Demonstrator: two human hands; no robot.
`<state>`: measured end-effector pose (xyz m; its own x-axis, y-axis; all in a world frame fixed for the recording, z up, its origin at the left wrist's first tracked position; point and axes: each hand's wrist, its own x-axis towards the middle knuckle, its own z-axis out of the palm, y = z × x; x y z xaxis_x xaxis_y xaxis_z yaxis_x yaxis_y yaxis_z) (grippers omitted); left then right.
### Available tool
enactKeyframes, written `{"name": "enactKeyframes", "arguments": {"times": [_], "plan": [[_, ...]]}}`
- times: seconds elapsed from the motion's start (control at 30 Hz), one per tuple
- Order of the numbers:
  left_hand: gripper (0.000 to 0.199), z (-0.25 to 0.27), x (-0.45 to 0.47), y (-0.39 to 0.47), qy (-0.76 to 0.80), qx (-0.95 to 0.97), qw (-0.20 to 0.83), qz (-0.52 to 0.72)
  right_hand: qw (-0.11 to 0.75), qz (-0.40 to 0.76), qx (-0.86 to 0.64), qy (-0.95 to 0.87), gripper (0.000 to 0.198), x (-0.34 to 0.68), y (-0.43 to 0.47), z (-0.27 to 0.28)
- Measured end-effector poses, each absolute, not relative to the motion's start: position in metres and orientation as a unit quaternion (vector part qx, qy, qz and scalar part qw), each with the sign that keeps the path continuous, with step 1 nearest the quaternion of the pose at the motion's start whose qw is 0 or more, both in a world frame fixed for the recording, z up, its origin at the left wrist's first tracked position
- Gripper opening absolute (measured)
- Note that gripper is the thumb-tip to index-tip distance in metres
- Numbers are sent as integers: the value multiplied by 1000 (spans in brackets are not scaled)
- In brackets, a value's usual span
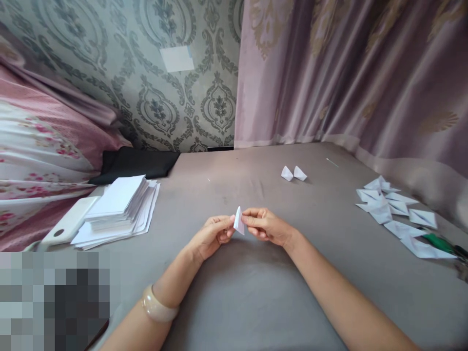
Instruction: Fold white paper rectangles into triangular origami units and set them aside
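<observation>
A small folded white paper piece (239, 222), narrow and pointed at the top, is held between both hands just above the grey cloth surface (234, 292). My left hand (215, 234) pinches its left edge between thumb and fingers. On the opposite edge, the thumb and forefinger of my right hand (268, 226) are closed on the same paper. The fingers hide part of its sides. Beyond my right hand stand two small folded paper shapes (287, 173), side by side.
At left lies a stack of white paper (117, 204) beside a white board with a hole (69, 222), with black cloth (141, 163) behind. Several folded papers (380, 207) are heaped at right, near a green-handled tool (440, 242). Curtains (285, 87) and a patterned wall (157, 97) border the back.
</observation>
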<state>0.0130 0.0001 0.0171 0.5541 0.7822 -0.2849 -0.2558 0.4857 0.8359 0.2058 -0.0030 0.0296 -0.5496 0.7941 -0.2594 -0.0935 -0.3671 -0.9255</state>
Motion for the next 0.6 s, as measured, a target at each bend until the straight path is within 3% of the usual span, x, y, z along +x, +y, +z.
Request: {"name": "enactKeyframes", "arguments": {"times": [0.4, 0.6], "plan": [[36, 22, 8, -3, 315, 414, 806, 281, 253, 753, -311, -521, 29, 213, -1, 24], [31, 19, 6, 1, 363, 452, 757, 301, 241, 712, -343, -563, 34, 213, -1, 28]]}}
